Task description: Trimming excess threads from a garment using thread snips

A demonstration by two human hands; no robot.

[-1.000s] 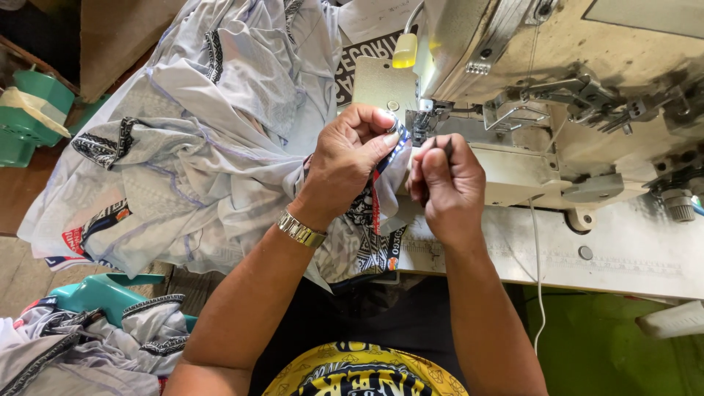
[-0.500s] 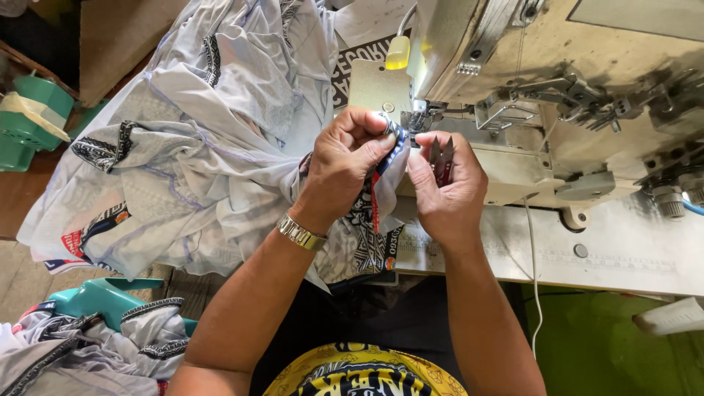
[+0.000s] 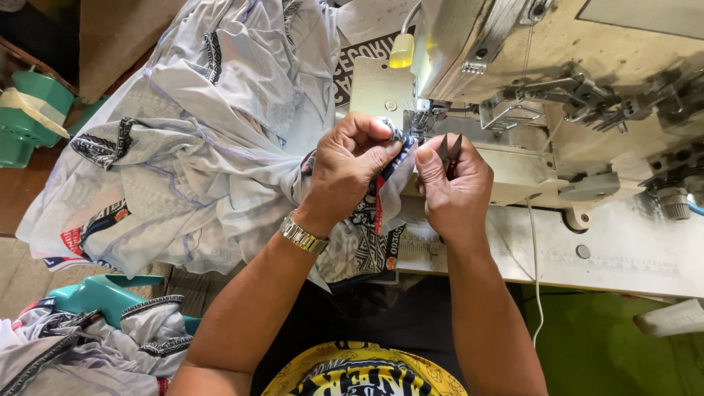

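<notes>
My left hand (image 3: pixel 350 170), with a metal watch (image 3: pixel 303 236) on its wrist, pinches an edge of a light grey printed garment (image 3: pixel 198 154) just in front of the needle area of an industrial sewing machine (image 3: pixel 543 95). The garment spreads out to the left over the table. My right hand (image 3: pixel 455 187) is closed around small black thread snips (image 3: pixel 449 150), their tips pointing up close to the pinched cloth edge. Both hands almost touch, right below the machine's presser foot (image 3: pixel 424 121).
A small lamp (image 3: pixel 402 51) shines above the needle. More grey garments (image 3: pixel 81 345) lie piled at the lower left on a teal object (image 3: pixel 103 293). A green container (image 3: pixel 26 114) stands at the far left. The machine's pale table (image 3: pixel 623 249) extends right.
Both hands have shifted slightly up toward the needle area. The snips' tips now show more clearly above my right fingers.
</notes>
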